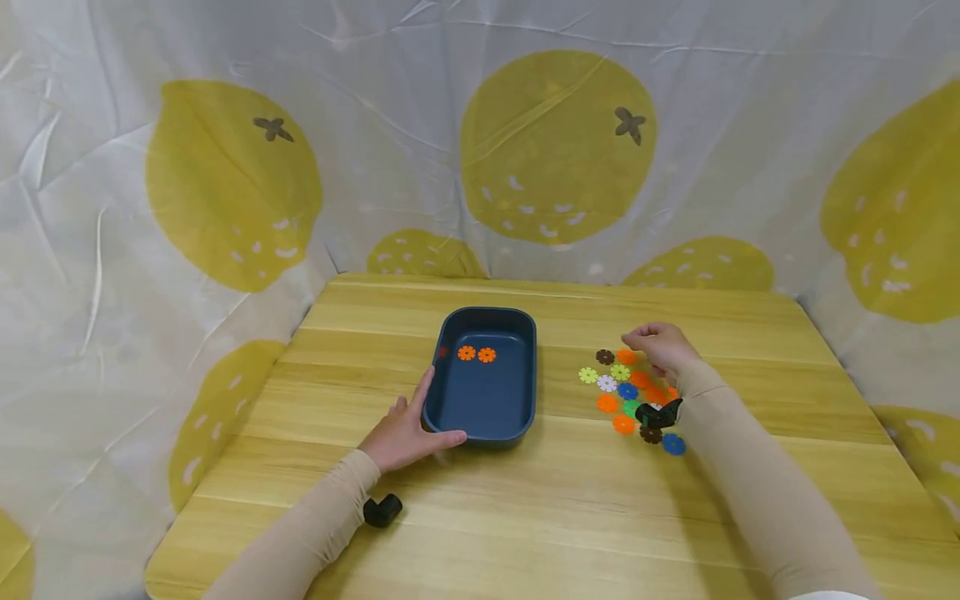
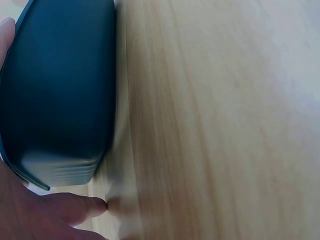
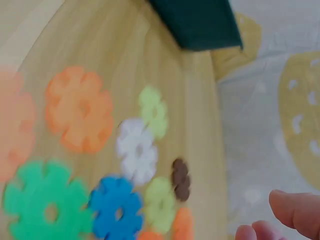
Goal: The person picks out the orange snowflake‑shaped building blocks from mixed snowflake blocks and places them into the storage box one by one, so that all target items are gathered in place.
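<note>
My left hand (image 1: 405,437) rests against the near left corner of a dark blue tray (image 1: 480,402), thumb along the near rim and fingers beside the left wall. Two orange flower-shaped plastic discs (image 1: 487,355) lie inside it, side by side. My right hand (image 1: 663,346) is over the far side of a loose group of similar discs, its fingertips close above an orange disc (image 1: 626,357). In the right wrist view, thumb (image 3: 297,210) and fingers stand slightly apart, with nothing seen between them. Around there lie a brown disc (image 3: 180,180), a white disc (image 3: 137,151) and a green disc (image 3: 47,205).
The discs lie on a wood-grain table (image 1: 480,533) right of the tray, some overlapping, partly hidden by my right forearm. A cloth (image 1: 390,150) printed with lemons hangs behind and beside the table. A black band part (image 1: 384,510) shows at my left wrist.
</note>
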A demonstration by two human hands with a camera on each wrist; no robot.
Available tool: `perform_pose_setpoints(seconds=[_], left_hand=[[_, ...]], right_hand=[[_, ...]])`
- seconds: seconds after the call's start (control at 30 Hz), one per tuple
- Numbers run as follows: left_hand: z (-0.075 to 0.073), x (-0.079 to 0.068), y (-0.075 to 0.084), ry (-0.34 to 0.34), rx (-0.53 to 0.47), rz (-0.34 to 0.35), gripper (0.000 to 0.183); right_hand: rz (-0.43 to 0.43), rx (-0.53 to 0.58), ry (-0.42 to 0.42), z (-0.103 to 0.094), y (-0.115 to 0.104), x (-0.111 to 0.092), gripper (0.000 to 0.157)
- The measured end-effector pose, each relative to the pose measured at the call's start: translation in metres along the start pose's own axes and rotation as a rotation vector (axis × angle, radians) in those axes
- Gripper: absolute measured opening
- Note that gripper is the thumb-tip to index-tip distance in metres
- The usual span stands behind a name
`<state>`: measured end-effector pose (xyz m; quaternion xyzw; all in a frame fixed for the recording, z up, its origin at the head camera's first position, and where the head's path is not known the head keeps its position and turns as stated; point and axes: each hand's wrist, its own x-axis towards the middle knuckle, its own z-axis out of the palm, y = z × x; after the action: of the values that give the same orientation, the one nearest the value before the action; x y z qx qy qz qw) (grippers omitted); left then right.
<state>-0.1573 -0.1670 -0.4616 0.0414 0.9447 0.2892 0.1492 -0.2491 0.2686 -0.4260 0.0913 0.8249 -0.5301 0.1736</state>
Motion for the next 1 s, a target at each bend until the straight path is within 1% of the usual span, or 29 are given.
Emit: perform_pose_setpoints(seconds=[0.1,0.23,0.37,0.43,0.53,0.63,0.83,1.0], left_hand=[[0.001,0.001,0.000,0.004,-0.005,0.003,0.122],[0.003,0.002,0.002,0.001,-0.015,0.007,0.121],[0.005,0.003,0.002,-0.006,-0.019,0.008,0.121],[0.005,0.003,0.003,-0.004,-0.016,0.010,0.121],[0.004,0.003,0.003,0.004,-0.012,0.010,0.121],[0.002,0.002,0.003,0.010,-0.009,0.005,0.121],[0.002,0.000,0.004,0.003,-0.012,0.010,0.121],[0.001,0.000,0.004,0.006,-0.007,0.004,0.121]], right_hand=[[0.019,-0.037,0.015,-0.005,0.011,0.000,0.042],[0.047,-0.048,0.038,-0.008,0.023,0.003,0.040],[0.069,-0.070,0.054,-0.009,0.032,0.009,0.036],[0.065,-0.089,0.060,-0.008,0.034,0.012,0.036],[0.049,-0.127,0.079,-0.004,0.034,0.018,0.036],[0.020,-0.192,0.100,0.001,0.030,0.021,0.038],[0.025,-0.329,0.134,0.007,0.023,0.021,0.037],[0.027,-0.359,0.131,0.009,0.021,0.021,0.036]])
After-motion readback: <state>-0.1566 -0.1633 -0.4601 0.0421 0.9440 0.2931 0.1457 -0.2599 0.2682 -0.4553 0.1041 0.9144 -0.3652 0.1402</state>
